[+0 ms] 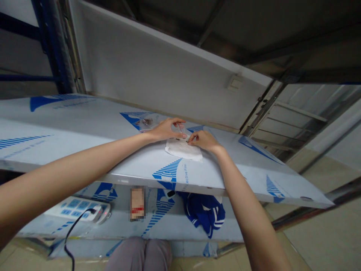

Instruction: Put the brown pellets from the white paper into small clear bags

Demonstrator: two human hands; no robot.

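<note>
My left hand (166,130) reaches in from the left, its fingers and thumb closed around a small translucent pinkish piece (180,128). My right hand (203,140) is just to its right, with curled fingertips at the top edge of a crumpled white cloth (183,149). Whether those fingertips pinch anything is hard to tell. Small dark marks show along that edge. Beyond my left hand, a small clear bag with brownish contents (146,122) lies on the table.
The metal table (118,165) is covered in film with blue print. Below it, a shelf holds a power strip (76,209), a blurred box (137,203) and a blue garment (204,212). A white wall panel (158,71) stands behind the table, and a blue rack post (53,45) stands at left.
</note>
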